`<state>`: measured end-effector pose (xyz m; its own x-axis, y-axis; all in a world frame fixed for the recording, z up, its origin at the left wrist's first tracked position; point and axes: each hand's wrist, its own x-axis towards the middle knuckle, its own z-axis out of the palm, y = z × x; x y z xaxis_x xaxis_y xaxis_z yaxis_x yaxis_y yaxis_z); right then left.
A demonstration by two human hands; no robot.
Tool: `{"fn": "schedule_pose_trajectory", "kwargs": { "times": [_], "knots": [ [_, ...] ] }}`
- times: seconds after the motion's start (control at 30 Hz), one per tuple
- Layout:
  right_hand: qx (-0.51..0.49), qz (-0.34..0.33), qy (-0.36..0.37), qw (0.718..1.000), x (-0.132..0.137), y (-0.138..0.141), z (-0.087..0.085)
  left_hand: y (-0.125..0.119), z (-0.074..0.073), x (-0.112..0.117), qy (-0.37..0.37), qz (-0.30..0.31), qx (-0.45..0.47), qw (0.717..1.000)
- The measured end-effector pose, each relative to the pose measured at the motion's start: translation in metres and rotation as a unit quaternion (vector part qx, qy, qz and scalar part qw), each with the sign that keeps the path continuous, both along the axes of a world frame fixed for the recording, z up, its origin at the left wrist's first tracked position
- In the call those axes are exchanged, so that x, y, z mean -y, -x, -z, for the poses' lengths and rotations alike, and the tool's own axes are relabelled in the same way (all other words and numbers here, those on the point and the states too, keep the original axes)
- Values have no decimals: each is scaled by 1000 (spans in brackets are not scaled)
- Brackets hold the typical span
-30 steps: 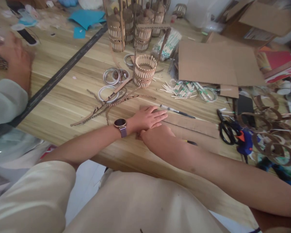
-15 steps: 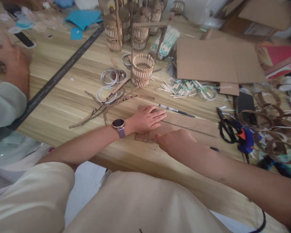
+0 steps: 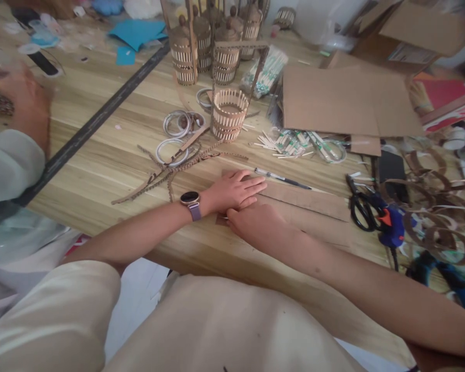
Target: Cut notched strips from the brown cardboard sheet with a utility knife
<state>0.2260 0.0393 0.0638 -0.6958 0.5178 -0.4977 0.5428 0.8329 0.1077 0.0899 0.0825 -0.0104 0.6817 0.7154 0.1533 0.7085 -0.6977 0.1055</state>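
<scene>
My left hand (image 3: 238, 192), with a dark-faced watch (image 3: 189, 198) on its wrist, lies flat with fingers stretched over a strip of brown cardboard (image 3: 313, 199). Close below it, my right hand (image 3: 258, 222) is closed, its knuckles up, at the left part of the cardboard. A small pale tip shows by its fingertips; the rest of what it holds is hidden. Long dark cut lines run along the cardboard to the right of both hands. A pen (image 3: 282, 178) lies just beyond the cardboard's far edge.
Beyond my hands stand a stick-walled basket (image 3: 229, 116) and several lidded ones. Tape rolls (image 3: 172, 152) and thin cardboard strips (image 3: 143, 188) lie left. Scissors (image 3: 362, 209), a blue glue gun (image 3: 392, 227) and cardboard rings (image 3: 449, 243) crowd the right. A co-worker's hand (image 3: 31, 103) is at far left.
My right hand has slid left along the cardboard until it is close against my left hand. My left hand keeps its place. A dark object near my right forearm is no longer visible.
</scene>
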Motion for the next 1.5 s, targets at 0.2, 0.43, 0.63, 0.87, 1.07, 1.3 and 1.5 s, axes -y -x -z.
{"fn": "schedule_pose_trajectory", "kwargs": {
  "times": [0.2, 0.43, 0.63, 0.87, 1.07, 1.3, 1.5],
  "knots": [
    [18, -14, 3, 1000, 1, 3, -2, 0, 0, 0, 4, 2, 10, 1000],
    [9, -13, -3, 1000, 2, 3, -3, 0, 0, 0, 6, 2, 16, 1000],
    [20, -7, -1, 1000, 2, 5, -6, 0, 1, 0, 1, 3, 21, 1000],
    [0, -9, 2, 1000, 0, 3, 0, 0, -1, 1, 1, 2, 11, 1000],
    [10, -5, 11, 1000, -1, 3, -2, -1, -1, 1, 5, 4, 16, 1000],
    [9, -6, 12, 1000, -2, 5, -5, 0, -1, 1, 5, 1, 11, 1000],
    [11, -5, 12, 1000, -1, 5, -4, 0, 0, 1, 2, 3, 10, 1000]
  ]
}}
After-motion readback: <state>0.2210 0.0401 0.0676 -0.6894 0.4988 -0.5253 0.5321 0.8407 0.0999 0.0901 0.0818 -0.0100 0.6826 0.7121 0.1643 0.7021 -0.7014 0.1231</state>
